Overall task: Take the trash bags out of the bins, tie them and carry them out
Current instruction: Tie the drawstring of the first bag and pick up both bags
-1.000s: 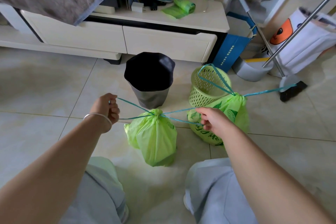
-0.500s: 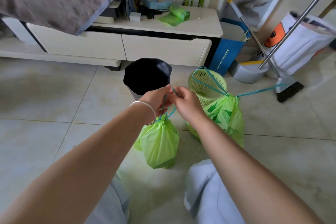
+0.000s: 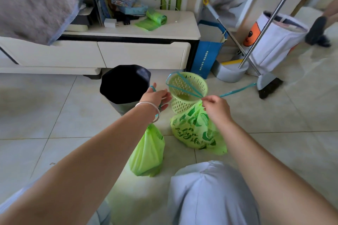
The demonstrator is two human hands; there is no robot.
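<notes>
while crouched over the tiled floor, reached both bare arms forward between two green trash bags. left hand wore a silver bracelet at the wrist, fingers spread apart, with a teal drawstring loop hooked over one raised finger and running down past the palm. below that wrist hung or stood the plain green bag, neck gathered shut, base at the floor; whether lifted clear could not be told. right hand pinched, fingertips together, at the cinched neck of the printed green bag, which sat on the floor just in front of the green lattice basket. from that pinch fanned the teal drawstrings, two looping up across the basket rim, one stretching right toward the broom head. left of the basket stood the black-lined bin, just beside the left hand. behind, against the wall, ran a low white cabinet with a roll of green bags on its top. right of it leaned a blue paper bag and a grey dustpan. pale trousered knees filled the bottom edge.
</notes>
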